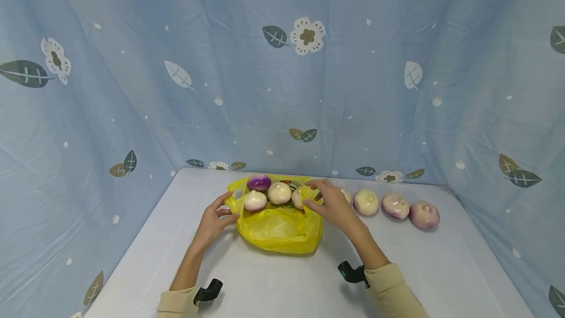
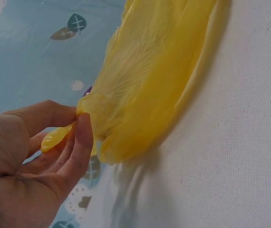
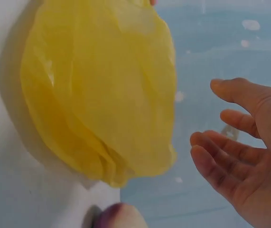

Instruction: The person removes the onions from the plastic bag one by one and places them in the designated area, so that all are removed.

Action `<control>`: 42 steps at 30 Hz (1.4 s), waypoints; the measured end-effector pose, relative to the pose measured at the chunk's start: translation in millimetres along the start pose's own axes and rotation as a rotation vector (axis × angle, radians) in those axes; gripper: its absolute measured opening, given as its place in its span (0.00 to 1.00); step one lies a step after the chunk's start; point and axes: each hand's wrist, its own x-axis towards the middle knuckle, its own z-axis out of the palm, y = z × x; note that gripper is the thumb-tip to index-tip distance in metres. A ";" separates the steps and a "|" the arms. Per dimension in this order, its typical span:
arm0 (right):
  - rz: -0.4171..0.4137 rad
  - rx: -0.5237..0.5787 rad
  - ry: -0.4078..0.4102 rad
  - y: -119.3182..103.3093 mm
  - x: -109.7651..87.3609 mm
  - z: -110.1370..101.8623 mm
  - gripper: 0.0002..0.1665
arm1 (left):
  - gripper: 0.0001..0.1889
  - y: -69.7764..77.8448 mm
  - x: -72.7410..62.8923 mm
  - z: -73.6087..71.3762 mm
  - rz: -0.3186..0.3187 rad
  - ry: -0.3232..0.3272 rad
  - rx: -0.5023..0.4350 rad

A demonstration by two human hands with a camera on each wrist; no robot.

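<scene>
A yellow plastic bag [image 1: 282,239] lies on the table with its mouth spread. Inside it are several purple-and-white onions, among them a deep purple one [image 1: 259,182] and a pale one [image 1: 279,193]. With thumb and fingertips my left hand [image 1: 214,222] pinches the bag's left edge, seen closely in the left wrist view, where a yellow flap [image 2: 54,138] pokes out between the fingers. At the bag's right side, my right hand [image 1: 335,207] holds nothing; the right wrist view shows its fingers [image 3: 220,164] spread and apart from the plastic.
To the right of the bag several more onions sit in a row, including one at the end [image 1: 424,215] and a paler one [image 1: 366,202] nearer the right hand. A blue patterned curtain [image 1: 247,87] surrounds the white table [image 1: 265,288] at the back and sides.
</scene>
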 end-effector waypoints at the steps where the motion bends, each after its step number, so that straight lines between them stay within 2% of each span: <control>1: 0.001 0.011 -0.010 -1.5 1.2 2.6 0.29 | 0.39 0.2 -0.3 -0.1 0.001 -0.001 0.001; 8: -0.002 0.041 -0.120 -9.6 10.1 17.5 0.28 | 0.39 1.2 -1.2 -0.7 0.007 0.000 -0.003; 12: -0.007 0.027 -0.153 -11.2 14.2 22.6 0.30 | 0.39 1.0 -1.1 -1.0 0.006 0.000 -0.008; 20: 0.025 -0.040 -0.149 -6.2 17.5 24.8 0.34 | 0.39 -0.1 0.0 -1.0 0.018 -0.001 -0.015; 29: 0.077 -0.122 -0.144 1.7 23.8 25.3 0.34 | 0.39 -1.0 0.3 -2.3 0.027 0.000 -0.013; 37: 0.039 -0.109 -0.139 -5.2 35.0 22.4 0.32 | 0.39 -0.1 -1.4 -2.9 0.024 0.003 -0.014; 42: 0.011 -0.095 -0.169 -10.9 45.2 22.0 0.31 | 0.39 -0.9 -1.2 -3.1 0.016 -0.002 -0.024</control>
